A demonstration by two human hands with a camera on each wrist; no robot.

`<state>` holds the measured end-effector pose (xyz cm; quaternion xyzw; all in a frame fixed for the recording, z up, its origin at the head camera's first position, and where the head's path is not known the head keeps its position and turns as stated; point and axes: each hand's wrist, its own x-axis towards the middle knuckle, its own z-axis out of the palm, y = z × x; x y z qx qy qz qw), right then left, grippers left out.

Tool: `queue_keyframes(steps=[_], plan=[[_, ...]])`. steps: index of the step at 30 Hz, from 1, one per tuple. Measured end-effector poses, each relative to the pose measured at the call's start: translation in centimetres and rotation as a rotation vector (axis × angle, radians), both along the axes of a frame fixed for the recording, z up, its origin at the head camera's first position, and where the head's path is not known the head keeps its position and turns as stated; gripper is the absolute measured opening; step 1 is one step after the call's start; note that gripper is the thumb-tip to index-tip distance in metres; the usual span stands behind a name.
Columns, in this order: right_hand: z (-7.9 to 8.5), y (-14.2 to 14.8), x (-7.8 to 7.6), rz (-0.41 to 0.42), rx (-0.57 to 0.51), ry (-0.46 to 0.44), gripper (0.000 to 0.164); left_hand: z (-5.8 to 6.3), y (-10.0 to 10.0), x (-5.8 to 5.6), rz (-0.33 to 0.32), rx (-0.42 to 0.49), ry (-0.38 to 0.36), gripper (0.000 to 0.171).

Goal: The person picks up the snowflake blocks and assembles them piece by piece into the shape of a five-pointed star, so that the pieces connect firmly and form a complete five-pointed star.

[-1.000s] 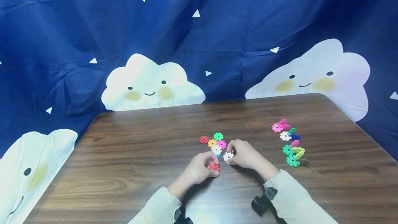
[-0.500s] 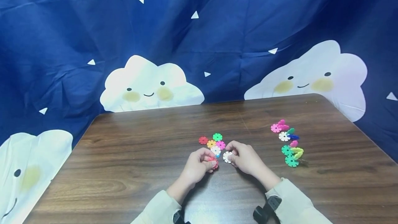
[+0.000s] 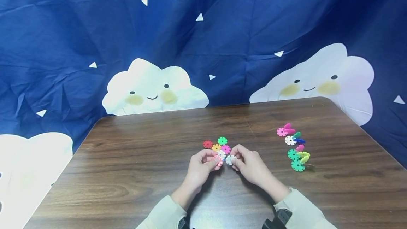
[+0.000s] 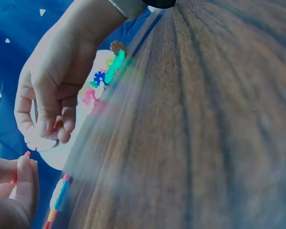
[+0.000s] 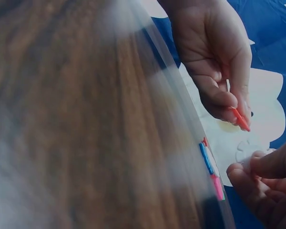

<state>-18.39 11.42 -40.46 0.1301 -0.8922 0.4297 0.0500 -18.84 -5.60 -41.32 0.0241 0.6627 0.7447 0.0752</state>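
Observation:
Between thumb and fingers, my left hand (image 3: 199, 168) pinches a red notched plastic disc (image 3: 218, 162); in the right wrist view this red disc (image 5: 241, 119) appears edge-on. Just to its right, my right hand (image 3: 252, 164) pinches a white notched disc (image 3: 230, 159), its thumb over one side. The two discs are close together with a small gap between them. Right behind them on the table lie another white disc (image 3: 221, 154), a pink disc (image 3: 225, 149), an orange disc (image 3: 216, 147), a red disc (image 3: 207, 144) and a green disc (image 3: 222, 140). A bit of blue shows beneath the white one.
To the right on the wooden table (image 3: 133, 158) are joined discs: a pink cluster (image 3: 285, 130), a white disc with blue and green ones (image 3: 290, 140), and a green and yellow cluster (image 3: 298, 165). A blue curtain (image 3: 178, 45) with clouds hangs behind the table.
My left hand has raised the red disc from near the table and turned its face into view. My right hand has lifted the white disc and shifted it slightly left, nearer the red one.

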Motion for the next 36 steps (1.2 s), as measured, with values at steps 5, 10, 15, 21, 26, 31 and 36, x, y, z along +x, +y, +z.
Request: queue_keyframes(steps=[5, 10, 15, 21, 26, 31, 36], plan=[[0.0, -0.1, 0.3, 0.016, -0.007, 0.055, 0.017, 0.0, 0.2, 0.1, 0.01, 0.013, -0.007, 0.021], [0.0, -0.1, 0.4, 0.023, -0.006, 0.089, 0.018, 0.0, 0.3, 0.2, 0.005, 0.024, -0.012, 0.022], [-0.2, -0.1, 0.4, 0.031, -0.003, 0.126, 0.018, 0.0, 0.5, 0.3, 0.005, 0.036, -0.023, 0.021], [-0.5, -0.2, 0.5, 0.025, -0.004, 0.19, 0.02, -0.1, 0.7, 0.3, 0.019, 0.04, -0.041, 0.02], [-0.6, -0.3, 0.6, 0.007, 0.005, 0.247, 0.023, -0.1, 0.9, 0.4, 0.038, 0.083, -0.077, 0.013], [-0.5, -0.4, 0.7, 0.024, 0.027, 0.288, 0.025, 0.0, 1.1, 0.6, 0.059, 0.148, -0.133, 0.007], [-0.3, -0.8, 0.8, 0.048, 0.069, 0.341, 0.028, 0.2, 1.1, 0.9, 0.087, 0.181, -0.172, 0.007]])
